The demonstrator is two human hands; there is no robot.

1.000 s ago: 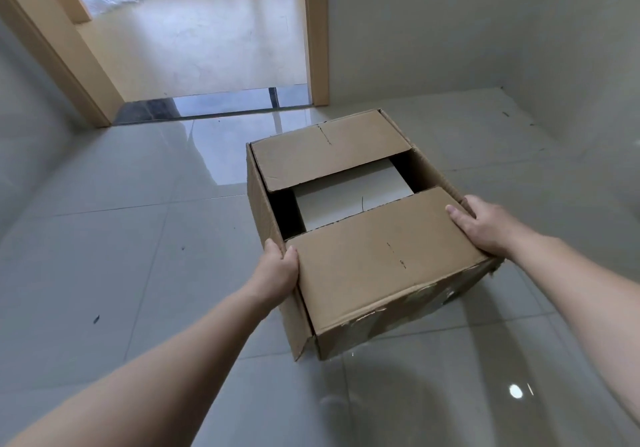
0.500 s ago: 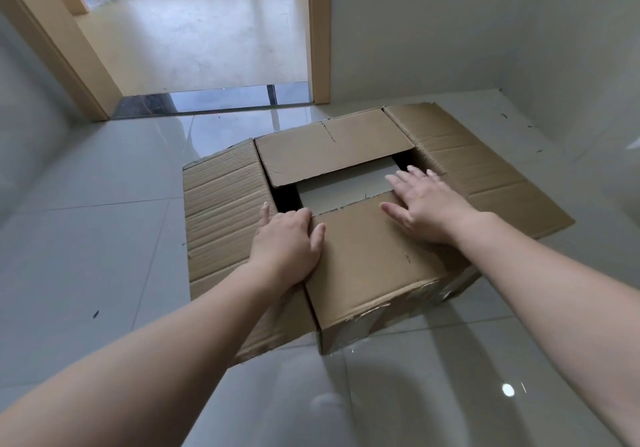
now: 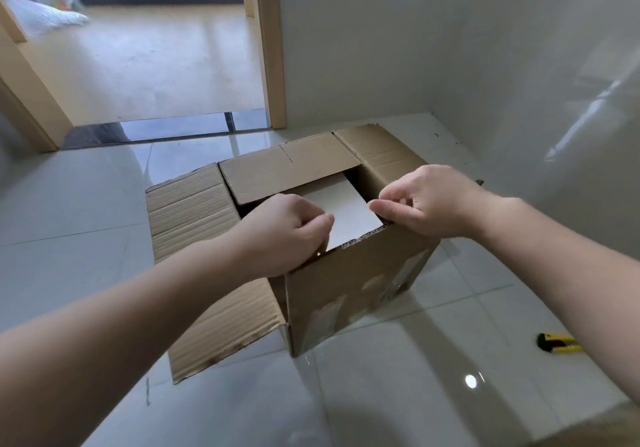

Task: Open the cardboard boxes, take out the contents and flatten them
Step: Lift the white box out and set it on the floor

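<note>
1. A cardboard box (image 3: 346,284) sits on the glossy tiled floor (image 3: 69,232) near the middle of the view, one corner turned toward the camera; old tape patches shine on its near side.
2. Its left flap (image 3: 194,238) is folded right out and lies low over the floor; the right flap (image 3: 384,155) is also turned outward; the far flap (image 3: 291,169) lies flat over the back of the opening.
3. A white sheet (image 3: 346,214) shows inside the opening, between the two hands; what it belongs to cannot be told, since only its top face is seen.
4. The left hand (image 3: 287,235) is at the near edge of the box on the left side, fingers curled down over the edge and seemingly gripping the near flap; the fingertips are hidden inside the box, so the hold is likely but not certain.
5. The right hand (image 3: 433,200) is at the right end of the same edge, fingers bent and the thumb pinched against them on the cardboard rim.
6. A yellow and black utility knife (image 3: 557,342) lies on the floor to the right of the box, well apart from it.
7. Beyond the box a doorway (image 3: 273,65) opens onto another room, where a white bag (image 3: 41,18) lies on the floor.
</note>
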